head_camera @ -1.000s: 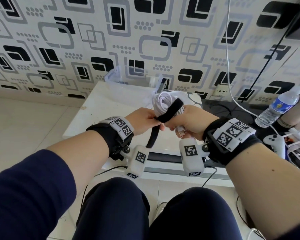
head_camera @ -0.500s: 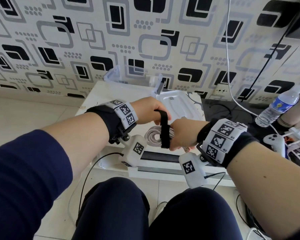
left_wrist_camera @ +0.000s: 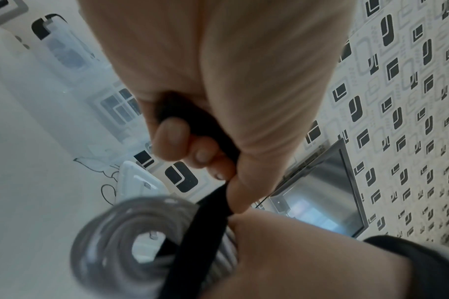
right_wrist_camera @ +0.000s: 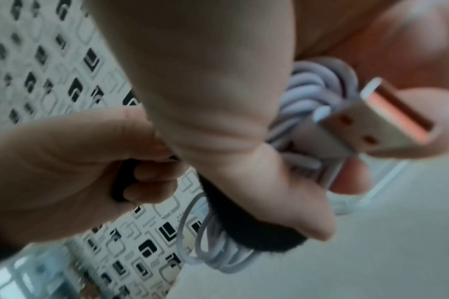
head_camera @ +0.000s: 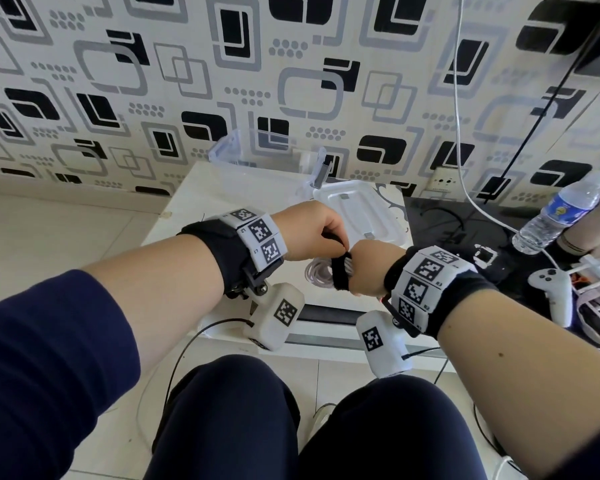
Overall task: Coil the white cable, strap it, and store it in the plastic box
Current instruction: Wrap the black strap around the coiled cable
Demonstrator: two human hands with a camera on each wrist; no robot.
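The white cable [head_camera: 316,271] is coiled and held just above the white table [head_camera: 194,195]. My right hand [head_camera: 359,277] grips the coil on its right side, its thumb lying over the black strap [head_camera: 340,277] that wraps the bundle. My left hand [head_camera: 335,242] pinches the strap's free end right above the coil. In the left wrist view the strap [left_wrist_camera: 192,242] runs from my curled fingers [left_wrist_camera: 172,137] down across the coil [left_wrist_camera: 108,242]. The right wrist view shows the USB plug [right_wrist_camera: 387,121] against my fingers, next to the cable loops [right_wrist_camera: 218,252]. The clear plastic box [head_camera: 219,154] stands open at the table's back.
The box's lid [head_camera: 357,209] lies flat behind my hands. To the right, a black surface holds a water bottle [head_camera: 561,213], a white controller [head_camera: 551,289] and loose cables. A white wire [head_camera: 459,98] hangs down the patterned wall. My knees are below the table's front edge.
Both hands have brought the coil down from chest height to just above the table. The strap, earlier draped loosely over the coil, is now drawn round it, with my left hand close to my right.
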